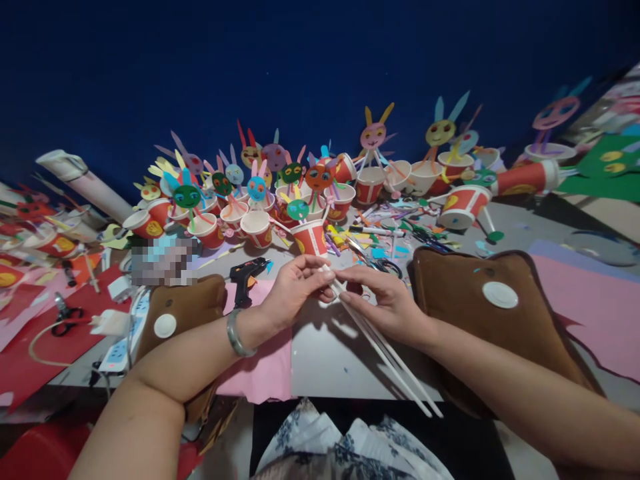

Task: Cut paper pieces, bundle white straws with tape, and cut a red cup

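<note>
Over the front of the table, my left hand point(300, 290) pinches the upper ends of thin white paper sticks point(387, 357). My right hand point(383, 300) grips the same sticks just below, thumb and fingers closed around them. Their long free ends slant down to the right, past the table's front edge. Just beyond my fingertips stands a red and white paper cup point(310, 238) bearing a green paper face point(298, 210) with yellow ears. How the stick ends meet between my fingers is partly hidden.
Many paper-cup rabbit figures crowd the back, before a dark blue wall point(300, 60). A black glue gun point(246, 277) lies left of my hands on pink paper point(267, 373). Brown plush pads point(460, 320) flank my arms. Scissors point(387, 265) and markers lie behind; a power strip point(117, 353) sits left.
</note>
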A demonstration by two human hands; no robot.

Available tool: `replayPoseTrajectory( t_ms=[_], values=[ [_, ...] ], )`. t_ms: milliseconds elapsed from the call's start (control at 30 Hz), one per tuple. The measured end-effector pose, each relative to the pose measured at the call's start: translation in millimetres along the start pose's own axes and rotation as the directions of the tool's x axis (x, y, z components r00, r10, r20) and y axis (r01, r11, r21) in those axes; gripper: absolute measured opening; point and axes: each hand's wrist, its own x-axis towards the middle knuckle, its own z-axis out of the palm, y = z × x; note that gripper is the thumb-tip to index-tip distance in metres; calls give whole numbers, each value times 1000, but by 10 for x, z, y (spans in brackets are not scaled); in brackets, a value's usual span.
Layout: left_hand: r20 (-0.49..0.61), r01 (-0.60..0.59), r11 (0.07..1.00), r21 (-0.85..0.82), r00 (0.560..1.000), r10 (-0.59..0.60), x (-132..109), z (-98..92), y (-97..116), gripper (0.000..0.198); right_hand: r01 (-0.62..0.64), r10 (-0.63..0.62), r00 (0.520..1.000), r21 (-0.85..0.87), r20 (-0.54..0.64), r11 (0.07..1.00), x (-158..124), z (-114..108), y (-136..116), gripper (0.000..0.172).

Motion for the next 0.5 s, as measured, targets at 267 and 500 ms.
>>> replayPoseTrajectory(
  t_ms=[267, 500],
  values=[
    [33, -48, 999, 8, 998, 48, 34, -46, 113, 32, -50, 61, 993, -109, 100, 993, 87, -124, 214, 22],
    [203, 10, 970, 243, 977, -61, 31, -116, 254, 31, 143, 63, 907, -444, 416, 885, 79, -98, 385, 19]
  ],
)
